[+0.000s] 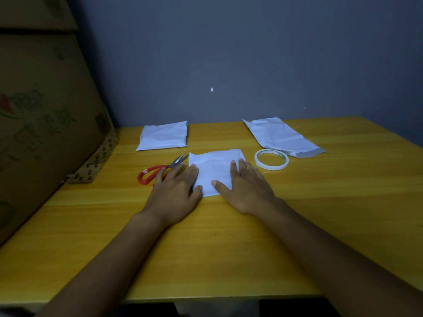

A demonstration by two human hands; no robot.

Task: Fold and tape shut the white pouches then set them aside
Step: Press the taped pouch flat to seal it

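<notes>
A folded white pouch (215, 169) lies in the middle of the yellow table (229, 248). My left hand (175, 193) presses flat on its left edge with straight fingers. My right hand (246, 188) presses flat on its right side, thumb stretched across the pouch. A second folded white pouch (163, 135) lies at the back left. An unfolded white pouch (282, 136) lies at the back right. A roll of tape (271, 159) sits just right of my right hand's fingertips. Red-handled scissors (158, 171) lie partly under my left hand.
Large cardboard boxes (45, 122) stand along the table's left side. A blue-grey wall (229, 53) runs behind the table. The table's front edge is close to me, under my forearms.
</notes>
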